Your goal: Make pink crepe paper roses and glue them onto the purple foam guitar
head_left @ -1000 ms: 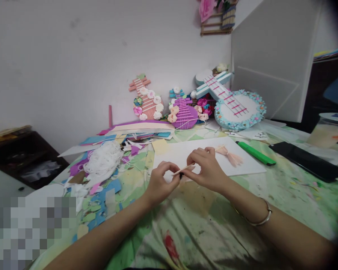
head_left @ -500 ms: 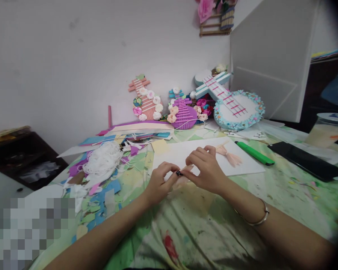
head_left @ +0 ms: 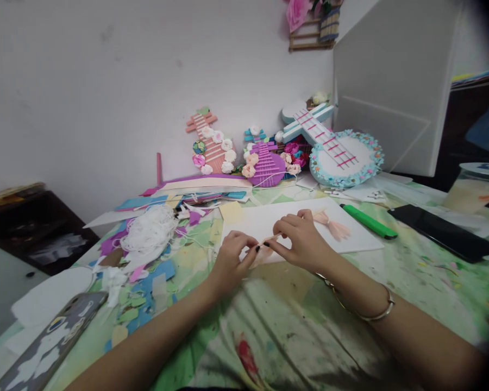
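My left hand [head_left: 232,260] and my right hand [head_left: 299,241] meet at the near edge of a white foam sheet [head_left: 362,239] on the table. Both pinch a thin pale stick [head_left: 271,240] between fingertips, the left at its near end, the right along its far part. A small pink tassel bow [head_left: 334,225] lies on the sheet just beyond my right hand. A silver bangle [head_left: 375,312] sits on my right wrist.
A green marker [head_left: 369,221] and a black phone [head_left: 444,233] lie to the right. White string [head_left: 149,231] and foam scraps pile at the left. A cased phone [head_left: 51,342] rests at the near left. Foam guitar crafts [head_left: 334,152] lean against the back wall.
The stick has dropped lower toward the sheet and my fingertips have closed in together on it. My right bangle has slid along the wrist.
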Motion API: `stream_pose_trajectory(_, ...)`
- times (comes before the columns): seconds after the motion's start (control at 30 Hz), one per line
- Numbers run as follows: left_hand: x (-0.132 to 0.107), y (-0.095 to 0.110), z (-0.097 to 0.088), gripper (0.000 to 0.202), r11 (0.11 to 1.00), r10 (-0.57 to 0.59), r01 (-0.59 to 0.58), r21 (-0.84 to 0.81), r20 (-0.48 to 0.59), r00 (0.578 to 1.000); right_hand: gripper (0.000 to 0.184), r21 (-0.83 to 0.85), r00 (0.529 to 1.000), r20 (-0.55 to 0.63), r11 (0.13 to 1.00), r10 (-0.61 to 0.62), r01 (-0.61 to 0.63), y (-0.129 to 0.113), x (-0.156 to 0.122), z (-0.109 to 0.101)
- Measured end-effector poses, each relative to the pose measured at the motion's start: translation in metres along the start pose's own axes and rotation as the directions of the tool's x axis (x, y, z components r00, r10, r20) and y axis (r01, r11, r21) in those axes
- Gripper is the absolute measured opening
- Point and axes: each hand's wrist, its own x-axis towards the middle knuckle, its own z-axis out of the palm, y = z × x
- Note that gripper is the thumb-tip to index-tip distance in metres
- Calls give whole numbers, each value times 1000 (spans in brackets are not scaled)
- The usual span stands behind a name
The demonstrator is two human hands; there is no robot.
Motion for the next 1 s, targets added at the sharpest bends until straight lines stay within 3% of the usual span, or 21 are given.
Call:
stream_pose_trajectory(0.2,1,0,-1,6,996,18,-22,81,45,999,19,29,999,-39,999,18,-17,-2,0,4)
stream_pose_trajectory(0.37,0,2,-2,6,994,23,-25,108,15,1000,17,27,998,-64,999,21,-20,-5,0,4)
stream_pose_trajectory(0.7,0,4,-2,7,999,35,-32,39,-75,997,18,12,997,-79,1000,8,-7,-5,0,3)
stream_pose_trajectory(1.0,-1,3,-2,16,995,-72,73,-64,8,997,21,31,998,-9,998,57,-57,-3,1,2)
